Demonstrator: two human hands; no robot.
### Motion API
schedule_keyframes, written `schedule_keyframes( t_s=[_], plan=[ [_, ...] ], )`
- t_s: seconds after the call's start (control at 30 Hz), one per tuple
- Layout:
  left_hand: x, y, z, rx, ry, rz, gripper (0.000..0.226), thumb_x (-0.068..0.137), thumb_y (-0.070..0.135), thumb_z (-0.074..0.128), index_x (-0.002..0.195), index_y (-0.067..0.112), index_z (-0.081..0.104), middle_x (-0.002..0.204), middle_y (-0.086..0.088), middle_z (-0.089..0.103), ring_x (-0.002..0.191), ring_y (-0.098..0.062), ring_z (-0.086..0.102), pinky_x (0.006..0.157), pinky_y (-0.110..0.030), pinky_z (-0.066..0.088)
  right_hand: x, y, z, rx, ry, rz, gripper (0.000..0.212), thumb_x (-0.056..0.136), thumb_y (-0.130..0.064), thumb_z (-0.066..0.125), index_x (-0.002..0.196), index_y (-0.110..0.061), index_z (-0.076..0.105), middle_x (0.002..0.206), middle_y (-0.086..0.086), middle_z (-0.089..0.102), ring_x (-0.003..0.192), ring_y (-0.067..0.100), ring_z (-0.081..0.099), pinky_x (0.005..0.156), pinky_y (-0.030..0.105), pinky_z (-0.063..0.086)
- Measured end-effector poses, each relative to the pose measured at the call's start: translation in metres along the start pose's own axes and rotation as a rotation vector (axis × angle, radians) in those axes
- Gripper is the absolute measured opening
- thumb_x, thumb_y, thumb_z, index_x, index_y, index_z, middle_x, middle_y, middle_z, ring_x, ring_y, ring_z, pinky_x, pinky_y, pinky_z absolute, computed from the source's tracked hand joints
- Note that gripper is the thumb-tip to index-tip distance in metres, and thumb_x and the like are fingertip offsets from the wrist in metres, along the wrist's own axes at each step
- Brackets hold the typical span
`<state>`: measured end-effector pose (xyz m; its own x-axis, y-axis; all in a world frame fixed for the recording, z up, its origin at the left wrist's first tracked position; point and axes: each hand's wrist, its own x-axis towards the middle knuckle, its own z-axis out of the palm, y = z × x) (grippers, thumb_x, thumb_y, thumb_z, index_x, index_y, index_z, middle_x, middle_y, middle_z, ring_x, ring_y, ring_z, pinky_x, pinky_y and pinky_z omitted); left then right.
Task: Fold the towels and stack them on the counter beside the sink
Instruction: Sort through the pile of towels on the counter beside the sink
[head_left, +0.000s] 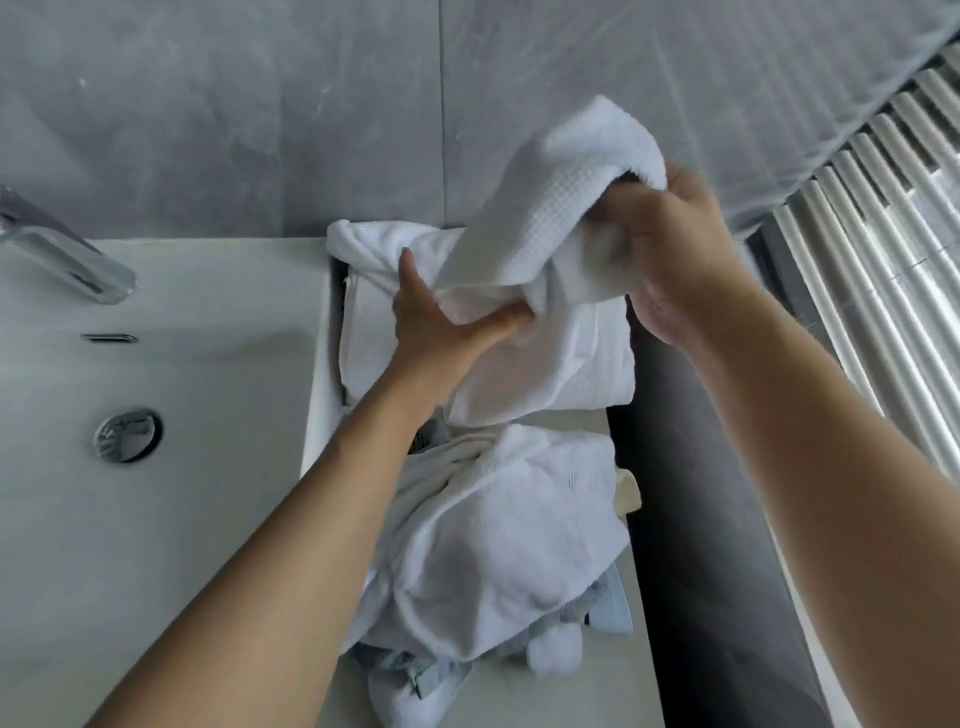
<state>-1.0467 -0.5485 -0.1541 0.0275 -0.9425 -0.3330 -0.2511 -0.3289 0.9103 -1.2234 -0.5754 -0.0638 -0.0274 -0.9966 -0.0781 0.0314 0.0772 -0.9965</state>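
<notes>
**Now: waffle towel lifted over the folded stack**

Held up, the white waffle towel (540, 208) is gripped at its top by the right hand (670, 249); the left hand (436, 317) pinches its lower edge. Beneath lie folded towels (561, 364) on the counter (641, 649), beside the sink (156, 364). Nearer, a crumpled towel heap (498, 545) covers it.

Soft, even daylight fills the room, brightest along the ribbed radiator (878, 249) on the right. The white sink (182, 374) gleams faintly, and the tap (67, 260) shows glare. Shadows are weak. Wide-angle bending curves the edges; slight motion blur softens the right hand (670, 260).
</notes>
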Motion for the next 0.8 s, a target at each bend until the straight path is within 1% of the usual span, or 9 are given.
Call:
schedule_keyframes(
  t_s=[0.1,0.17,0.27,0.33,0.43,0.53,0.63,0.7,0.8],
  plan=[
    [-0.012,0.004,0.021,0.041,-0.445,0.032,0.081,0.063,0.056,0.085,0.132,0.033,0.050,0.131,0.017,0.061,0.119,0.003,0.055,0.099,-0.023,0.043,-0.018,-0.012,-0.002,0.112,0.101,-0.005,0.036,0.074,0.000,0.059,0.109,0.007,0.055,0.093,0.013,0.061,0.086,0.025,0.063,0.075,0.039,0.053],
    [-0.021,0.004,0.028,0.088,-0.565,0.062,0.054,0.075,0.040,0.083,0.125,0.029,0.063,0.121,0.014,0.069,0.114,0.000,0.061,0.097,-0.025,0.044,-0.032,-0.015,-0.009,0.123,0.144,-0.026,0.024,0.075,0.002,0.055,0.098,0.000,0.060,0.087,0.010,0.060,0.082,0.022,0.061,0.071,0.035,0.052],
    [-0.033,-0.001,0.027,0.060,-0.521,0.072,0.051,0.068,0.033,0.079,0.115,0.016,0.070,0.116,-0.007,0.072,0.111,-0.022,0.067,0.103,-0.044,0.051,-0.055,-0.021,-0.020,0.033,0.470,-0.178,0.017,0.072,0.000,0.048,0.078,-0.012,0.058,0.073,0.002,0.053,0.070,0.013,0.051,0.063,0.029,0.044],
    [-0.043,-0.006,0.020,0.094,-0.598,0.042,0.048,0.068,0.029,0.079,0.113,0.014,0.070,0.112,-0.008,0.073,0.107,-0.022,0.069,0.098,-0.040,0.053,-0.067,-0.021,-0.026,0.052,0.630,-0.272,0.019,0.072,-0.001,0.047,0.082,-0.015,0.056,0.079,0.003,0.055,0.072,0.012,0.052,0.067,0.030,0.048],
    [-0.062,-0.012,0.010,0.285,-0.737,0.026,0.053,0.073,0.027,0.087,0.121,0.023,0.065,0.113,0.007,0.073,0.106,-0.009,0.068,0.094,-0.027,0.051,-0.083,-0.014,-0.028,0.151,0.655,-0.225,0.027,0.076,0.000,0.046,0.099,-0.008,0.058,0.089,0.009,0.059,0.078,0.018,0.058,0.074,0.034,0.053],
    [-0.080,-0.024,0.011,0.516,-0.688,0.076,0.063,0.066,0.044,0.089,0.122,0.029,0.065,0.115,0.013,0.070,0.111,-0.008,0.064,0.100,-0.032,0.050,-0.096,-0.007,-0.026,0.276,0.690,-0.108,0.037,0.079,-0.004,0.049,0.114,-0.006,0.061,0.093,0.009,0.068,0.085,0.022,0.067,0.077,0.036,0.057],
    [-0.094,-0.033,0.027,0.774,-0.435,0.200,0.075,0.075,0.046,0.084,0.137,0.021,0.050,0.137,0.002,0.048,0.131,-0.021,0.043,0.109,-0.037,0.039,-0.103,0.005,-0.027,0.309,0.708,-0.006,0.035,0.091,-0.008,0.054,0.126,-0.007,0.055,0.092,-0.001,0.060,0.059,-0.006,0.059,0.056,0.008,0.047],
    [-0.099,-0.036,0.039,0.580,-0.265,0.223,0.075,0.082,0.044,0.078,0.143,0.016,0.044,0.143,-0.006,0.043,0.135,-0.024,0.038,0.113,-0.041,0.034,-0.106,0.013,-0.025,0.399,0.725,0.091,0.027,0.096,-0.009,0.052,0.122,-0.013,0.049,0.089,-0.004,0.051,0.056,-0.006,0.055,0.045,0.006,0.039],
    [-0.102,-0.032,0.031,0.147,-0.100,0.156,0.026,0.090,0.032,0.060,0.112,0.019,0.062,0.105,-0.002,0.066,0.103,-0.019,0.057,0.091,-0.032,0.044,-0.116,0.004,-0.020,0.475,0.753,0.164,0.038,0.086,-0.012,0.052,0.123,-0.018,0.045,0.085,0.001,0.058,0.071,0.015,0.060,0.053,0.025,0.054]
  ],
)
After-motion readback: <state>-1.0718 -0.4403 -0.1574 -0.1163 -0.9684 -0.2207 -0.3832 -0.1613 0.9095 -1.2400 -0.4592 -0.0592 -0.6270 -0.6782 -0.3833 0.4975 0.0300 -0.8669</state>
